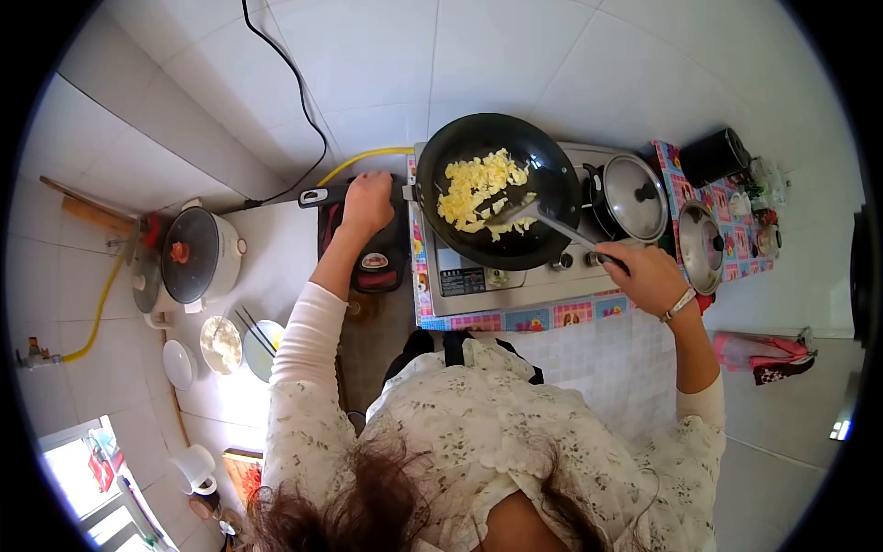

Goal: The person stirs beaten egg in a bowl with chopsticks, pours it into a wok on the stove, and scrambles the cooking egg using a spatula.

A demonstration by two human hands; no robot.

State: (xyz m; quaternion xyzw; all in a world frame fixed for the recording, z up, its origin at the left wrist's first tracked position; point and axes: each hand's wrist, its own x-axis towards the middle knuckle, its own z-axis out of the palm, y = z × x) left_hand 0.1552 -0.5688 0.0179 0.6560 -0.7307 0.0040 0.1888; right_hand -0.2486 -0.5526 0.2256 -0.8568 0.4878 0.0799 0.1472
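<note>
Scrambled egg (pixel 483 184) in the wok (pixel 554 175), over the gas stove (pixel 520 281).
The left hand (pixel 370 201) grips the wok handle (pixel 321 196), the right hand (pixel 646 278) a spatula (pixel 570 232); best steady the wok and slide low beneath the pieces.

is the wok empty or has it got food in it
Not empty: yellow food lies in the wok, with bare dark surface around it and the spatula reaching in.

Stove (pixel 520 293), black wok (pixel 552 179) over its left side (contact hidden), lidded pot (pixel 633 200) on its right, patterned covering (pixel 533 319) alongside
</note>
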